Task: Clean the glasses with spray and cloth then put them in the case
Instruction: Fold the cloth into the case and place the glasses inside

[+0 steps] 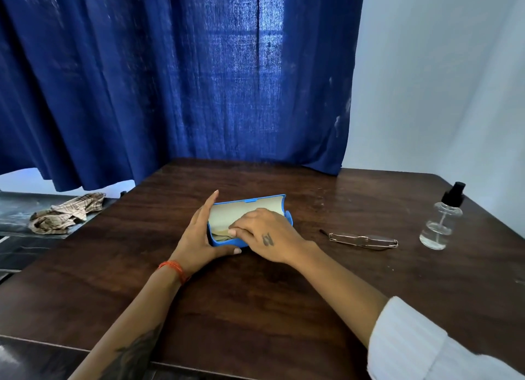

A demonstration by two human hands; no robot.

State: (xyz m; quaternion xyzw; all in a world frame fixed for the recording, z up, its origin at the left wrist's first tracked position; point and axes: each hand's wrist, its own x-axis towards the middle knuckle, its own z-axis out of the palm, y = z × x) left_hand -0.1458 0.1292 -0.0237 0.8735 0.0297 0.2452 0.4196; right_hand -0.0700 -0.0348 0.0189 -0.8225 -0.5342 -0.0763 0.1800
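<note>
While left hand [199, 237] steadies open blue case [250, 202], right hand [265, 236] fingers [235, 228] pinch cloth [220, 235] inside, glasses [363, 240] apart

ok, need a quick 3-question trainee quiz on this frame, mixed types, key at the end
1. True or false: the glasses are already inside the blue case.
2. Multiple choice: where is the spray bottle relative to the glasses? A) to their left B) to their right C) inside the case
3. Short answer: what is each hand doing?

Key:
1. False. They lie folded on the table, right of the open case.
2. B
3. The left hand steadies the case's left end, fingers straight along its side. The right hand reaches into the case, fingertips on the pale cloth inside; whether it pinches the cloth is unclear.
</note>
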